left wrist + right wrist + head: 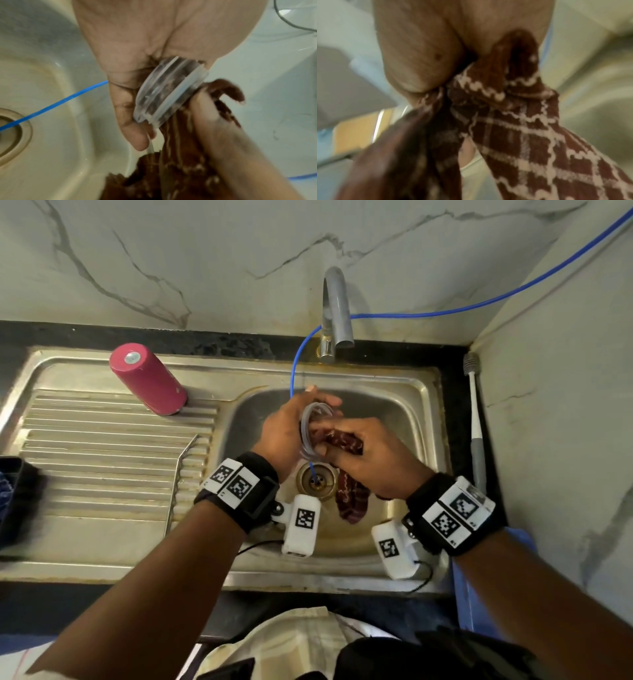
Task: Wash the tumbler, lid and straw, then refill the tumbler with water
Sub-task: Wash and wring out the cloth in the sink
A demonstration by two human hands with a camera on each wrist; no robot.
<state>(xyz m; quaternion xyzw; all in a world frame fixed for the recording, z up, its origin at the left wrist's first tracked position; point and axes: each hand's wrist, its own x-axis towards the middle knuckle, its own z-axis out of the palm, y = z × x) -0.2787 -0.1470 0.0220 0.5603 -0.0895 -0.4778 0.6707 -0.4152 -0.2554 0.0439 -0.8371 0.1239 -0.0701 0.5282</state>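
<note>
- The sink (426,392) is of steel, set in a black counter (205,344), with a ribbed draining board (102,446) on its left side.
- The wall (205,261) behind is pale marble with grey veins; a side wall (565,405) of the same stone closes the corner on the right.
- A grey tap (337,309) stands behind the basin. A thin blue hose (479,302) comes along the wall and goes down to the brass drain (317,479).
- The left hand (284,433) holds the clear lid (313,422) over the basin, fingers curled around its rim.
- The right hand (370,457) grips a brown checked cloth (352,501) and presses it against the lid; the loose end hangs down.
- The pink tumbler (147,380) stands upside down on the draining board, well apart from the hands.
- The metal straw (178,484) lies on the ribs.
- A grey and white brush (476,422) lies on the counter at the right of the sink.
</note>
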